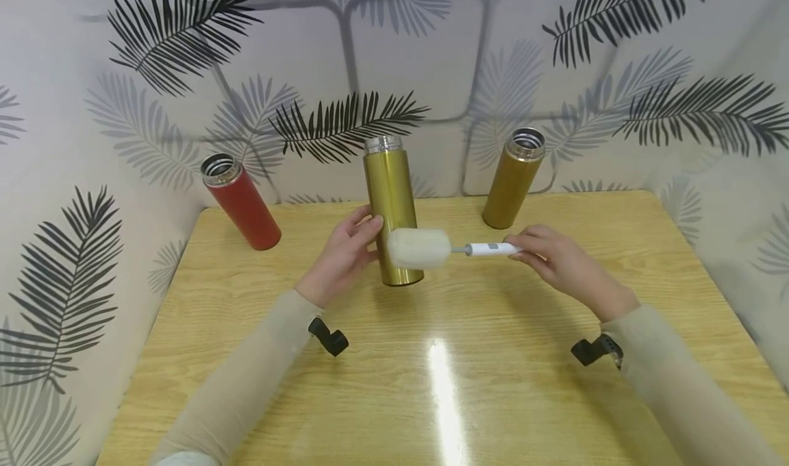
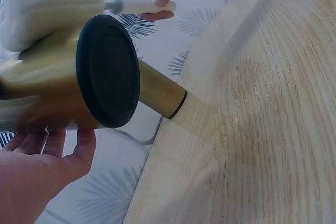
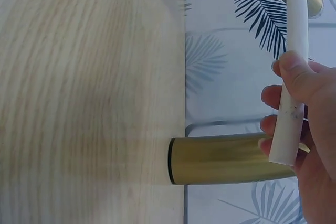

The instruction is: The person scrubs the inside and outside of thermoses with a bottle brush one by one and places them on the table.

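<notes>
As the left hand [image 1: 342, 255] holds a gold bottle [image 1: 393, 195] in curled fingers | right hand [image 1: 559, 264] grips a sponge brush [image 1: 477, 249] by its handle | above wooden table [image 1: 524, 384]

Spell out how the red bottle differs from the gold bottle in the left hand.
The red bottle stands on the table; the held gold bottle is lifted off it in the left hand. The red bottle's body is red, the held gold bottle's a shiny gold. Both have a cylindrical body and a silver neck.
</notes>
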Demonstrator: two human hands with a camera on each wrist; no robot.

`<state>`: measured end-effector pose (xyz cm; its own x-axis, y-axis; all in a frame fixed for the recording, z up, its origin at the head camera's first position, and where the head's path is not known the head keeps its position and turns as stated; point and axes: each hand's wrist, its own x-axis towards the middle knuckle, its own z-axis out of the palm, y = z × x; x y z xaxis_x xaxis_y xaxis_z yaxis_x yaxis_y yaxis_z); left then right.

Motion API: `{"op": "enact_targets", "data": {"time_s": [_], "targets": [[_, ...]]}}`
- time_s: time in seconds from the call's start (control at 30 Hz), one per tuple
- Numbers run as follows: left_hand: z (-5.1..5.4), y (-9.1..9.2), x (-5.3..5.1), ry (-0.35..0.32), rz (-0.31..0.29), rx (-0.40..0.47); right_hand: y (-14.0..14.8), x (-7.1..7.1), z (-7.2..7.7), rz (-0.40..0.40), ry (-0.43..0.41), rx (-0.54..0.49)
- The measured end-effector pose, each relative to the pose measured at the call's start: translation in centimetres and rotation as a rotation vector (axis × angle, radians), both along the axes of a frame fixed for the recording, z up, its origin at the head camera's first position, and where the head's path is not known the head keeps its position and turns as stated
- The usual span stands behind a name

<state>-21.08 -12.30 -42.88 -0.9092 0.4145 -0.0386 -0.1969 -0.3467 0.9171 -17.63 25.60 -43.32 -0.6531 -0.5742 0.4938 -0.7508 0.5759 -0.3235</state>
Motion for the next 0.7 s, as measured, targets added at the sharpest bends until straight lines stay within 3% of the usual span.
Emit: {"op": "enact_targets", "data": {"time_s": [0.3,0.7], "targets": [[0.2,-0.1,0.0,0.022,-0.012,0.04,0.4,0.6,-0.8,0.041,-0.014,0.007],[-0.9,0.1,0.3,-0.01,-0.036,0.077,0.3,-0.1,-0.4,-0.005,-0.018,-0.047]]}}
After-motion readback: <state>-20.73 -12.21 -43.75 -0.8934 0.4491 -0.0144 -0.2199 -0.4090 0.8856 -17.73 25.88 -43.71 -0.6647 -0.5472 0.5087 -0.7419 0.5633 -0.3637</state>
